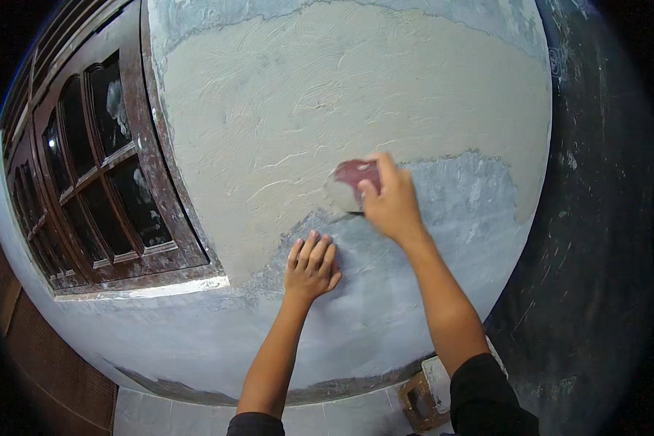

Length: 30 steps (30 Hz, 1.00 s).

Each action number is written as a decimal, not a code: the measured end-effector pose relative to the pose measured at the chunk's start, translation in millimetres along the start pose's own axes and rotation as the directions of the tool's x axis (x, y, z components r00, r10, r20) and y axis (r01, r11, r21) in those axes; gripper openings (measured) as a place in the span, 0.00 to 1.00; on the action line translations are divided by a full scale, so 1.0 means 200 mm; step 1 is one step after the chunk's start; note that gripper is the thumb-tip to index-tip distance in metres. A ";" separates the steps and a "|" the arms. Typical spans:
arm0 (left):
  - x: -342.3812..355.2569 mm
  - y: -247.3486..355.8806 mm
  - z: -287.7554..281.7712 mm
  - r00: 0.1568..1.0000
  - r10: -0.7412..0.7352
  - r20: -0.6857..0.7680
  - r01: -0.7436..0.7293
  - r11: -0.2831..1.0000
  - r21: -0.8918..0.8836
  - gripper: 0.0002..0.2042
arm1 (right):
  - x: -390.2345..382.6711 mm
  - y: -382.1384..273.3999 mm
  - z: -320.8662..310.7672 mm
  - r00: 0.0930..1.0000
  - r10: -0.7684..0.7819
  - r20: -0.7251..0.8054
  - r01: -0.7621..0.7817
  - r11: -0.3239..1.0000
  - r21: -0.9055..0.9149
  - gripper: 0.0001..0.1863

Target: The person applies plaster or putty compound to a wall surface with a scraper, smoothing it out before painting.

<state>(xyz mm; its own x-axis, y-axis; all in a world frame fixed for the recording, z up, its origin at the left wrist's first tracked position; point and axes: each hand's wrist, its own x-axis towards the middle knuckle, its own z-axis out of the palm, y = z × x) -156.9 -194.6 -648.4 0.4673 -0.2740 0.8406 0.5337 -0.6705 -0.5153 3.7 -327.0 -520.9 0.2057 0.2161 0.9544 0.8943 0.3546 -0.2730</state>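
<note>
My right hand grips a dark red, flat putty spreader, its left part smeared with pale filler. The spreader lies against the wall at the lower border of a broad beige coat of wet filler. Ridges and swirl marks run through that coat. Below it the wall shows bare, bluish-grey and patchy. My left hand rests on this bare part with its fingers stretched upward, just under the filler's edge, holding nothing. The hand and spreader on the right are slightly blurred.
A dark wooden window with several glass panes and a pale sill stands at left. A dark wall meets the plastered wall at right. Low at right, a whitish and brown stool-like object stands on the tiled floor.
</note>
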 end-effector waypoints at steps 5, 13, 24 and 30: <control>0.01 0.01 0.00 0.999 0.015 -0.029 -0.016 1.000 -0.020 0.22 | 0.00 0.04 -0.18 0.980 0.050 -0.193 -0.038 0.997 0.066 0.16; 0.01 0.00 0.01 0.999 -0.010 -0.038 0.008 0.999 -0.040 0.21 | -0.02 0.09 -0.11 0.975 0.208 -0.072 -0.200 0.974 0.106 0.18; 0.00 0.00 -0.02 1.000 -0.006 -0.006 0.006 1.000 -0.025 0.23 | 0.05 0.04 -0.13 0.957 0.208 -0.203 -0.185 0.975 0.126 0.17; 0.01 -0.01 -0.03 1.000 -0.002 0.012 0.002 1.000 -0.019 0.23 | 0.02 -0.03 -0.07 0.983 0.063 -0.174 -0.035 0.986 0.161 0.16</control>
<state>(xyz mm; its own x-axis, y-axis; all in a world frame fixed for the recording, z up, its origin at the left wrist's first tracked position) -161.8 -198.3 -643.4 0.4751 -0.2643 0.8393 0.5210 -0.6842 -0.5104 3.9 -340.4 -514.1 0.3278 0.0763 0.9417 0.8108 0.4889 -0.3219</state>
